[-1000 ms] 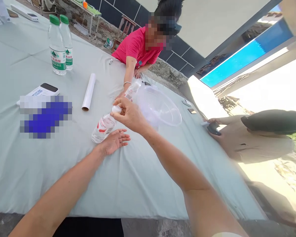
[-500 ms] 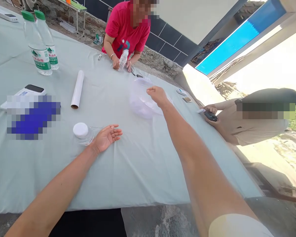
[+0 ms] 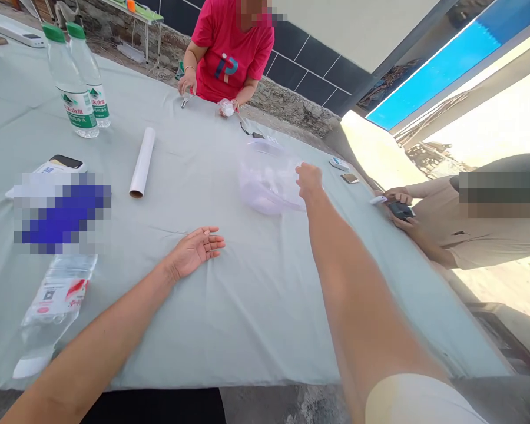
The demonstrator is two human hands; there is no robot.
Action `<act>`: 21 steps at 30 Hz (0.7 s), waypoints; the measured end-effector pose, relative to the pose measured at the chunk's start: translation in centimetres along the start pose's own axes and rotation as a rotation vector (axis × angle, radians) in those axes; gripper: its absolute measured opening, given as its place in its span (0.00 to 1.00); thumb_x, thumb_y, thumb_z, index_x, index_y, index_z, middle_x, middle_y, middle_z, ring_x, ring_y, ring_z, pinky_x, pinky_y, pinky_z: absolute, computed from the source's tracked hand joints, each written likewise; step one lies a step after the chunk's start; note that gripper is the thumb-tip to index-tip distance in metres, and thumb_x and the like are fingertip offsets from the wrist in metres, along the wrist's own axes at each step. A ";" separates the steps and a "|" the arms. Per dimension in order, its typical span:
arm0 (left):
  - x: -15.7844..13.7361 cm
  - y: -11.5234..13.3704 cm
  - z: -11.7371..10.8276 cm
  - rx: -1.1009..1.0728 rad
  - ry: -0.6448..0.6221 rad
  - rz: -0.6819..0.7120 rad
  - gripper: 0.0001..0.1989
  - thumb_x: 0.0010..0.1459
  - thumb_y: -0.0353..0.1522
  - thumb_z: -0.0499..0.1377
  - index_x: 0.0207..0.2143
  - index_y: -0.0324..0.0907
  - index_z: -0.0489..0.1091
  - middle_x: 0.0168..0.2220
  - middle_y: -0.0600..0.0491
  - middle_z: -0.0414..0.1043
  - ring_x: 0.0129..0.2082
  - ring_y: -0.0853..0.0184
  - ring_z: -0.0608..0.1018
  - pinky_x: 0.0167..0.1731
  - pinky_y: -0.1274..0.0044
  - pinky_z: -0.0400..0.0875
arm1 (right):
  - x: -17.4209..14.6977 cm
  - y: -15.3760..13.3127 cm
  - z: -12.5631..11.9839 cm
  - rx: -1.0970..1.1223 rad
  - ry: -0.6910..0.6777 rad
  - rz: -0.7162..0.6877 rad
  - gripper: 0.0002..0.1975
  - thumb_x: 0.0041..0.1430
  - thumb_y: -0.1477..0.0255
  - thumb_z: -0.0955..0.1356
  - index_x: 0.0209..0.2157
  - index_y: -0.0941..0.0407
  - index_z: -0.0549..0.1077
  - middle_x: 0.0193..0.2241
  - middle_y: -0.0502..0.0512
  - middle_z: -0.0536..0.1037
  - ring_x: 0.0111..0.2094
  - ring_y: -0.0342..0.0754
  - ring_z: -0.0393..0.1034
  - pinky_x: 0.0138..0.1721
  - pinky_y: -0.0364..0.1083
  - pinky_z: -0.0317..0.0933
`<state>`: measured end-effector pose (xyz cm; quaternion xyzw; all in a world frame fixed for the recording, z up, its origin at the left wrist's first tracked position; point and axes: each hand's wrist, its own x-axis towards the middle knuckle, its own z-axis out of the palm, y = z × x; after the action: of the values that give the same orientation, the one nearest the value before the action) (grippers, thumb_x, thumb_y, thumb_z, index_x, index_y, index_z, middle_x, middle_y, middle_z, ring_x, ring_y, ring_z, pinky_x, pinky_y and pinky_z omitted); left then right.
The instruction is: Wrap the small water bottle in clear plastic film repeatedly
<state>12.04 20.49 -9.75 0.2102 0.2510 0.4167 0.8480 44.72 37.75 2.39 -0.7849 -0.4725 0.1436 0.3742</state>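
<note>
My left hand (image 3: 197,251) rests palm up on the cloth-covered table (image 3: 247,306), its fingers loosely curved and apart, with nothing in it. To the left of that forearm, a clear plastic bottle (image 3: 55,300) with a red and white label lies on its side, white cap toward the near edge. My right hand (image 3: 310,179) is at the right side of a see-through pale purple basin (image 3: 258,197). Its fingers are curled closed, and what they hold, if anything, is too unclear to name. Inside the basin are pale shapes that I cannot make out.
A white roll (image 3: 142,162) lies left of centre. Two green-capped water bottles (image 3: 82,112) stand beyond it. A blurred blue item (image 3: 64,215) sits at left. Across the table, a person in a red shirt (image 3: 229,53) holds a clear bottle (image 3: 227,107); another person (image 3: 433,218) is at right.
My right hand has moved right across the basin to its side. A white-lidded clear container beside my left hand is gone from there; the lying bottle now shows further left. The red-shirted person's hand reaches sideways.
</note>
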 end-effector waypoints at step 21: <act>0.1 2.4 -0.4 0.166 0.182 0.200 0.20 0.38 0.32 0.73 0.34 0.42 0.70 0.33 0.53 0.76 0.34 0.64 0.81 0.36 0.73 0.73 | -26.2 -0.8 4.0 0.908 -0.246 0.017 0.15 0.43 0.67 0.75 0.34 0.52 0.71 0.28 0.44 0.72 0.28 0.40 0.69 0.32 0.43 0.63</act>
<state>10.43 21.98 -8.79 0.2646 0.3382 0.4944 0.7557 28.50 17.57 -3.07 -0.5227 -0.3963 0.4306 0.6199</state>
